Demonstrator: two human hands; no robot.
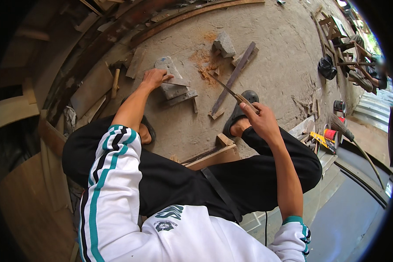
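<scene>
My left hand (156,78) is closed, its fingertips pinching a thin flat greyish piece (181,82) over a grey concrete block (167,65). Whether that piece is wood or metal I cannot make out. Under it lie another grey block and small flat offcuts. My right hand (262,121) grips the wooden handle of a thin, pointed tool (228,89), perhaps a narrow saw or a file. Its tip points up and to the left, above the floor and apart from the left hand's piece.
Beyond the tool, a long dark strip (235,77) lies near a second concrete block (224,44) and orange sawdust (202,61). Wood boards (91,89) crowd the left. A broom (341,126), cans (339,106) and a black bag (326,67) are at right.
</scene>
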